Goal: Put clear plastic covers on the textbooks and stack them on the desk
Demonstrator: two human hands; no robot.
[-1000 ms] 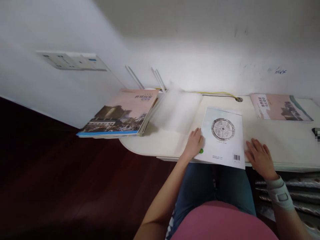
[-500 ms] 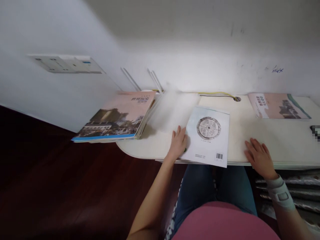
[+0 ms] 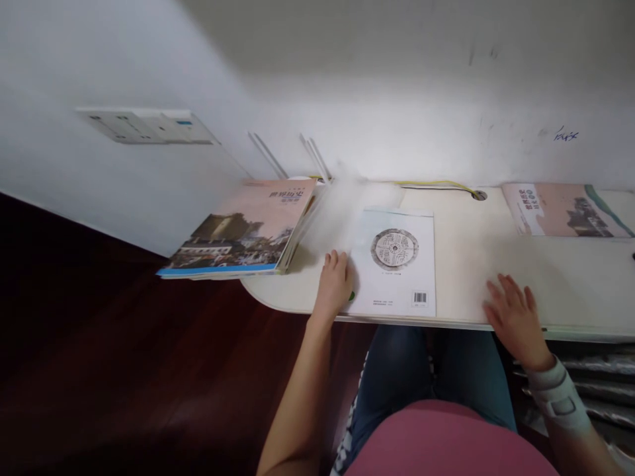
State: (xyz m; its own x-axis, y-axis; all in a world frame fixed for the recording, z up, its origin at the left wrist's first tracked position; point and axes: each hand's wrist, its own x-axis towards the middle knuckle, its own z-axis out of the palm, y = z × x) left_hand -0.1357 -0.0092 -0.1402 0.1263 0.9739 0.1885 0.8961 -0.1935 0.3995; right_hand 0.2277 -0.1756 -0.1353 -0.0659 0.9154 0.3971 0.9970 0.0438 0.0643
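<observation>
A white-backed book [image 3: 403, 284] with a round dial design and a barcode lies flat on the white desk [image 3: 461, 264], back cover up. My left hand [image 3: 335, 285] is closed at its left edge, and the fingers partly cover that edge. A small green spot shows beside the hand. To the right, my right hand [image 3: 516, 320] hovers or rests over the desk's front part, fingers spread, holding nothing and apart from the book. A grey-white band is around the right wrist.
A stack of pink-covered books [image 3: 243, 228] juts past the desk's left end. Beside it stands a blurred, whitish translucent shape [image 3: 337, 205]. Another pink book [image 3: 568, 210] lies at the back right. A yellow cable [image 3: 431, 183] runs along the wall to a desk hole [image 3: 479, 195].
The book has shifted left with my left hand and turned straighter, its lower edge now near the desk's front edge. My right hand has its fingers slightly more raised. The view has shifted slightly.
</observation>
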